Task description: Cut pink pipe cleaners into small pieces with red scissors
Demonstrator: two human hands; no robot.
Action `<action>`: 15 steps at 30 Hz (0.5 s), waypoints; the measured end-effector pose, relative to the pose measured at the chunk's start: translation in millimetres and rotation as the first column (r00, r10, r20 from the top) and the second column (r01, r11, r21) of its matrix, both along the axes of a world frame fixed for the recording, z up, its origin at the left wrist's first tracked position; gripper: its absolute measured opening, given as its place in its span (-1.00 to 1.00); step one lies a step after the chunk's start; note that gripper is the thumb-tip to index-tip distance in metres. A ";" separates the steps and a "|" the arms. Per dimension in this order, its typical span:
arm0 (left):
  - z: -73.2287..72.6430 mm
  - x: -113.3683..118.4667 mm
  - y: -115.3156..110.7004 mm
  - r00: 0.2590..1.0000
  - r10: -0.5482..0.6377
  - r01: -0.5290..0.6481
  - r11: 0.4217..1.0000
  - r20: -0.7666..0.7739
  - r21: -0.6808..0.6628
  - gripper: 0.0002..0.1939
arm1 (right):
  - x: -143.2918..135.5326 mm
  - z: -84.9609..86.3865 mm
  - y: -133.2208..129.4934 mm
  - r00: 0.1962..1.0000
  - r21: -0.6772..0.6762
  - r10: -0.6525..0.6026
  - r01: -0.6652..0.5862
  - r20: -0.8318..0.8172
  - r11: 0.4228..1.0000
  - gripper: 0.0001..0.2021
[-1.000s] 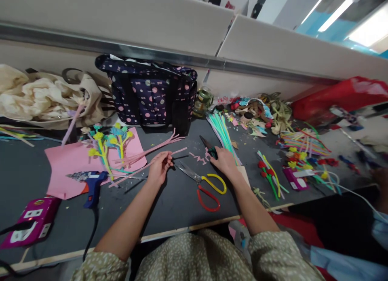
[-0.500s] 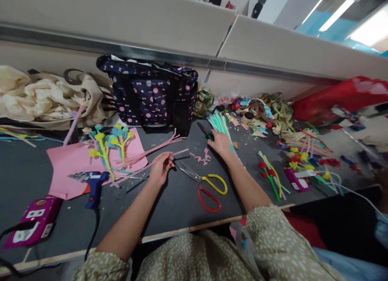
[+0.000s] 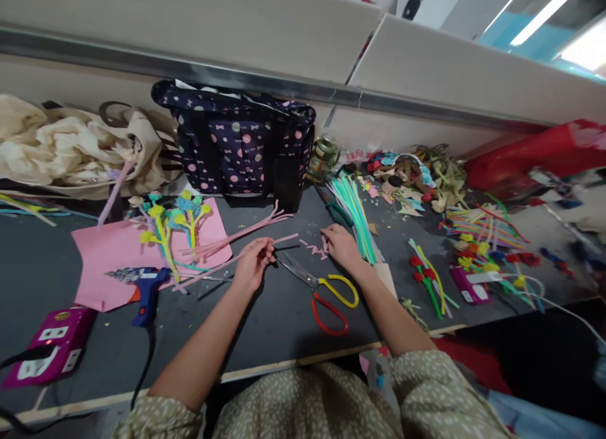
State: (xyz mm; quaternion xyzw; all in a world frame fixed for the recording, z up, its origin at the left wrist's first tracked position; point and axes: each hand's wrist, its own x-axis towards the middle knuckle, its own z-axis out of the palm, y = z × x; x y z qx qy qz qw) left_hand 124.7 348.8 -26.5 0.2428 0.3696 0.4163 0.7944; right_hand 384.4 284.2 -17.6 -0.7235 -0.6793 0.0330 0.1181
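Red-and-yellow-handled steel scissors point(image 3: 310, 281) lie on the flat dark-grey tabletop point(image 3: 284, 338). Just behind the scissors are short pink fuzzy cuttings point(image 3: 315, 250); farther behind lie dark-green-handled metal pliers point(image 3: 338, 211). Left of the scissors, a blue plastic glue gun point(image 3: 149, 292) rests partly on a flat pink paper sheet point(image 3: 97, 259). A boxy navy patterned fabric bag point(image 3: 237, 148) stands behind and left of the scissors; slim red-and-green fuzzy flowers point(image 3: 428, 275) lie to their right.

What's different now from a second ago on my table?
Your right hand has carried the green-handled pliers away from you, let them go beside the mint pipe cleaners, and come back to the pink snippets. Your left hand still holds the pink strip; the scissors stayed put.
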 end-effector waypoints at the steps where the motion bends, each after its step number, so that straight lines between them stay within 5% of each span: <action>1: 0.3 0.3 0.0 1.000 0.000 0.000 1.000 0.001 0.001 -0.76 | -2.6 0.7 -2.3 0.997 0.001 0.042 -0.042 -0.061 0.999 -0.64; 5: 0.2 0.8 0.6 1.000 -0.004 0.004 1.000 -0.003 0.008 -0.76 | -9.6 3.9 3.9 0.962 0.106 0.154 -0.133 -0.225 0.985 -0.62; 11: -1.9 -1.1 3.2 1.000 -0.008 0.008 1.000 -0.002 0.012 -0.77 | -25.7 -2.4 17.0 0.906 0.117 0.402 -0.388 -0.134 0.914 -0.60; 15: -3.7 -1.1 3.9 1.000 0.003 -0.003 1.000 0.005 0.011 -0.79 | -18.0 -2.0 13.2 0.939 0.085 0.309 -0.299 -0.152 0.950 -0.62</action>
